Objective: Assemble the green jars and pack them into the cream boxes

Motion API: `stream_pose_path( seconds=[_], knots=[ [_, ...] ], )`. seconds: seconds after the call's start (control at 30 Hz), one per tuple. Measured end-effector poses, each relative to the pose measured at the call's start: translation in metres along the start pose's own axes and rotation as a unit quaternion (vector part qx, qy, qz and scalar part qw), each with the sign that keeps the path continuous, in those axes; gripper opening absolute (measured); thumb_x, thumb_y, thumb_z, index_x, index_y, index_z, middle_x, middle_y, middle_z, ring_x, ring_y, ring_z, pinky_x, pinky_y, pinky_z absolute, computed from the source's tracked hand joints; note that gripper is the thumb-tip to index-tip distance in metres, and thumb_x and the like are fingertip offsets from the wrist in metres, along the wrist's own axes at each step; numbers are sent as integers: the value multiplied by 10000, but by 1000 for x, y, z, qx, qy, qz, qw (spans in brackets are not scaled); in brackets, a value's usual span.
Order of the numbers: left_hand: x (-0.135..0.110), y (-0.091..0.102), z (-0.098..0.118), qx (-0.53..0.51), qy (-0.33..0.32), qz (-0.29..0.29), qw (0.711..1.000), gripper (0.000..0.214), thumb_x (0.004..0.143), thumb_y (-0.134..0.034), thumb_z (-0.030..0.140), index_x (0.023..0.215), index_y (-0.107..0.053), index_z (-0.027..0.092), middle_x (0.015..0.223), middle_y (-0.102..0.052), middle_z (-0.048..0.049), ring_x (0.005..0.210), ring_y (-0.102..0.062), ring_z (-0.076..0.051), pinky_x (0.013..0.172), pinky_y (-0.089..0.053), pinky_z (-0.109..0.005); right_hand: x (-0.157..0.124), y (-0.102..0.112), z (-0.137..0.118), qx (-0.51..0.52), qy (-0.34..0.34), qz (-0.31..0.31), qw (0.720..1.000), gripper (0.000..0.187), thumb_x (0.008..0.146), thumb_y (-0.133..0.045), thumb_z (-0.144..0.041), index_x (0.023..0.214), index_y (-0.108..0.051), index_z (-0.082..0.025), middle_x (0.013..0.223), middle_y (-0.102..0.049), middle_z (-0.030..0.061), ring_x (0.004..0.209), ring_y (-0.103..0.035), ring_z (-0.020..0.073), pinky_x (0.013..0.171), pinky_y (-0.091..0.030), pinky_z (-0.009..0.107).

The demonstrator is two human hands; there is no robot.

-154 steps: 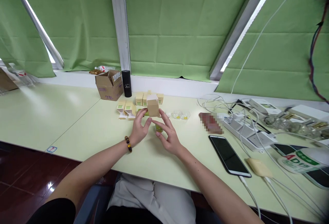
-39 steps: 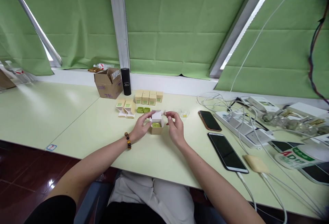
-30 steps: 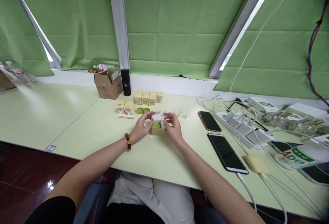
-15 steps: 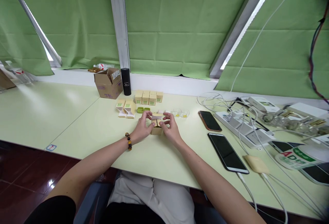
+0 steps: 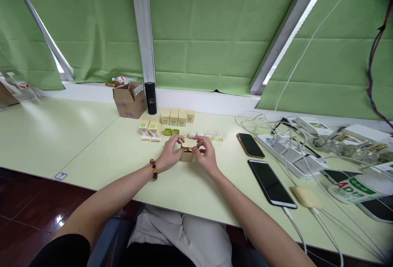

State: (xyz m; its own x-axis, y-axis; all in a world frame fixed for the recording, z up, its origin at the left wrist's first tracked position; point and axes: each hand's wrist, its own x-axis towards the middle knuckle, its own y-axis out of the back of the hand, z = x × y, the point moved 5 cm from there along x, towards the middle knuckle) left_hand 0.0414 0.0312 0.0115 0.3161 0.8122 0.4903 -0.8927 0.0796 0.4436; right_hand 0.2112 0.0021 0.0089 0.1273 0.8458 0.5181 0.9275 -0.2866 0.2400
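A small cream cardboard box (image 5: 186, 156) stands on the table in front of me, its top flap folded partly over the opening. Curled fingers of my left hand (image 5: 170, 151) grip its left side and top edge. On the opposite side, my right hand (image 5: 205, 155) pinches the flap and right edge. Just beyond my hands lie two green containers (image 5: 171, 132), a pale pink piece (image 5: 192, 135) and clear cups with yellow bits (image 5: 220, 137). Two open cream boxes (image 5: 155, 129) lie to the left, flaps spread. What is inside the held box is hidden.
Several closed cream boxes (image 5: 174, 117) stand at the back, beside a black cylinder (image 5: 150, 98) and a brown carton (image 5: 130, 101). To the right lie two phones, a dark one (image 5: 250, 144) and a white-edged one (image 5: 272, 182), near a power strip (image 5: 291, 155) with tangled cables.
The box's top flap has come down from upright to lie partly over the opening. My right fingers have shifted along with it; my left hand stays nearly in place.
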Motion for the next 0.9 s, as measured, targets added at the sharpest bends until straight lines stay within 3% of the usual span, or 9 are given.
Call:
stream_pose_path(
  seconds=[0.2,0.4,0.67,0.9],
  knots=[
    [0,2,2,26,-19,-2,999,113,885,-588,193,988,-567,236,1148,-613,-56,1087,-594,-229,1040,-436,-420,-3,6,-15,8,74,0,997,191,886,-565,-257,1035,-683,-235,890,-512,21,828,-538,178,626,-469,269],
    [0,15,8,43,-70,4,997,177,872,-592,202,1046,-609,233,1160,-625,-75,1052,-585,-234,993,-445,-421,-3,5,-12,5,102,-5,995,110,917,-619,-316,945,-672,-224,878,-583,31,780,-557,172,622,-465,285],
    [-4,18,15,120,-172,2,978,85,917,-599,261,975,-650,224,676,-612,18,656,-543,-167,851,-405,-401,-4,5,-13,-28,154,-6,988,22,889,-629,-243,888,-644,-227,757,-528,-1,677,-489,156,597,-436,292],
    [-6,13,6,134,-179,5,975,51,894,-604,225,911,-653,224,600,-582,42,556,-495,-141,820,-398,-395,-6,4,-14,-42,185,-20,982,68,853,-616,-163,862,-625,-230,717,-503,-14,645,-463,151,580,-405,288]
  ],
)
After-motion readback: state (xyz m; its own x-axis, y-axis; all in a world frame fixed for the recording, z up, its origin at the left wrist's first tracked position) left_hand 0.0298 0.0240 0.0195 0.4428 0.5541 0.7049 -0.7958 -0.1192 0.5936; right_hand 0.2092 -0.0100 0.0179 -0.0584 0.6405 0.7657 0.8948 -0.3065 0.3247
